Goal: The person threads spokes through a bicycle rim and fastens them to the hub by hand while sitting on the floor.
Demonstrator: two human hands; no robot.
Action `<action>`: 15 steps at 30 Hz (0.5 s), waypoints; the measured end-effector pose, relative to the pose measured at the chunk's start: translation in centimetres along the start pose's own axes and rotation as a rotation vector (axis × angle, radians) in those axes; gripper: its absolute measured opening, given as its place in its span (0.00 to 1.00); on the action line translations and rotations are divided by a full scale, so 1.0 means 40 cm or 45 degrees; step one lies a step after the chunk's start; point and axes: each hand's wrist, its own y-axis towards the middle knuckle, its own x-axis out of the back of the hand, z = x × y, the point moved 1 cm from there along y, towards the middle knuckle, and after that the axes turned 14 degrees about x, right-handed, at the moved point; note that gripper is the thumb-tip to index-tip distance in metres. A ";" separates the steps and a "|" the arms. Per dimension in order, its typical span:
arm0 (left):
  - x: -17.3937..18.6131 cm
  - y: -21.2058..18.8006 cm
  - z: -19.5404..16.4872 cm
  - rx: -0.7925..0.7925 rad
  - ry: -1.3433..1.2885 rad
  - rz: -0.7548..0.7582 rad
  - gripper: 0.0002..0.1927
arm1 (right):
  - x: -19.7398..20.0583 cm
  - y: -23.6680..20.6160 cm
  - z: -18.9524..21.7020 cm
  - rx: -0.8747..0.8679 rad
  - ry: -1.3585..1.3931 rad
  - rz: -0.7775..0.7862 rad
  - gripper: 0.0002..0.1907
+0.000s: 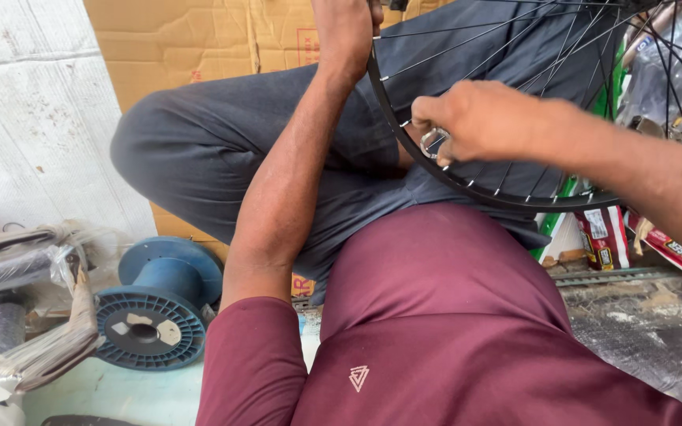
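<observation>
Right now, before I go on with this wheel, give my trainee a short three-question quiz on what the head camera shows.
1. True or false: the right hand holds a small shiny metal tool against the black metal bicycle rim.
2. Where does the left hand grip the rim? A) upper left part B) bottom C) not touching
3. What colour is the round plastic spool lying at lower left?

Key:
1. True.
2. A; the fingers run out of frame at the top.
3. Blue.
</observation>
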 end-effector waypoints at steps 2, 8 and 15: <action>-0.026 -0.016 -0.031 0.037 -0.034 -0.051 0.18 | -0.049 -0.028 -0.008 0.130 -0.471 -0.100 0.12; -0.073 0.003 -0.047 -0.109 0.049 -0.011 0.19 | -0.051 -0.072 -0.032 -0.048 -0.654 0.014 0.10; -0.075 0.012 0.009 -0.288 0.450 -0.005 0.14 | 0.013 -0.075 -0.082 0.091 -0.029 0.157 0.14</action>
